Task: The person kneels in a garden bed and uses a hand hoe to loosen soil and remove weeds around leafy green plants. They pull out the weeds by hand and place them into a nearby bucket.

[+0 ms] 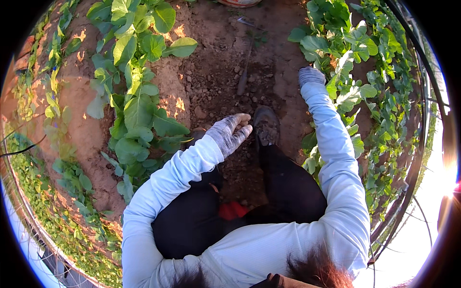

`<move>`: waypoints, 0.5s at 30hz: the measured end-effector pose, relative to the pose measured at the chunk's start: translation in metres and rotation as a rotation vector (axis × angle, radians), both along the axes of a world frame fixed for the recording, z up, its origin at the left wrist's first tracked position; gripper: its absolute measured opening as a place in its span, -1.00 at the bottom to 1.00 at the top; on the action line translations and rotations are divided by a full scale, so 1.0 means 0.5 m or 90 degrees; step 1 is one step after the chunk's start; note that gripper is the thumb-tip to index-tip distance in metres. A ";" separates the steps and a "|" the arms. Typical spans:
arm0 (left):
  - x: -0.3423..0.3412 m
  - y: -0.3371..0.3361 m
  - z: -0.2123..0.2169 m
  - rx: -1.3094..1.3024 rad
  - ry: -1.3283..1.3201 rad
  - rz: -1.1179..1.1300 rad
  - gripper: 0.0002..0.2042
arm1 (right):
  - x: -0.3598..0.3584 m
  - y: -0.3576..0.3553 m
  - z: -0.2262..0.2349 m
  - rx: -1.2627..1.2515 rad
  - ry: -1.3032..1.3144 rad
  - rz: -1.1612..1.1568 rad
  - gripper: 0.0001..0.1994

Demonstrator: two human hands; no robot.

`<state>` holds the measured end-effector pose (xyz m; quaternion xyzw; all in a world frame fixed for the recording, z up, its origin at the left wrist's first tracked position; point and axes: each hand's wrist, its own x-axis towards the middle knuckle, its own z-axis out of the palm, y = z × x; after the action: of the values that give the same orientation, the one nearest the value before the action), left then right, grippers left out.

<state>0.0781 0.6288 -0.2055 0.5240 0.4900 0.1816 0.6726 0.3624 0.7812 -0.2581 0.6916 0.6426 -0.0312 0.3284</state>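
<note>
My left hand (229, 133), in a grey glove, hovers over the soil path between my knees, near my right shoe (266, 126). Its fingers are loosely bent and apart, with nothing visible in them. My right hand (311, 76), also gloved, reaches out to the base of the leafy plants (343, 72) in the right row. Its fingertips are hidden, so what they touch cannot be made out. On the soil ahead lies a hand tool with a dark handle (242, 82) and a thin metal blade (246, 22).
Another row of broad-leaved plants (139, 110) grows along the left of the path (216, 81). A round container (240, 2) shows at the far edge. Dark curved pipes (425, 96) run along the right side. Smaller plants (57, 216) cover the far left.
</note>
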 end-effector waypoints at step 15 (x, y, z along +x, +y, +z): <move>0.026 -0.010 -0.024 0.064 -0.004 -0.022 -0.64 | -0.033 0.302 0.219 0.238 1.089 -0.202 -0.67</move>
<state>0.0911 0.6236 -0.2178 0.5651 0.4691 0.1961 0.6497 0.3458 0.9322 -0.1484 0.5549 0.5589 -0.4767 -0.3905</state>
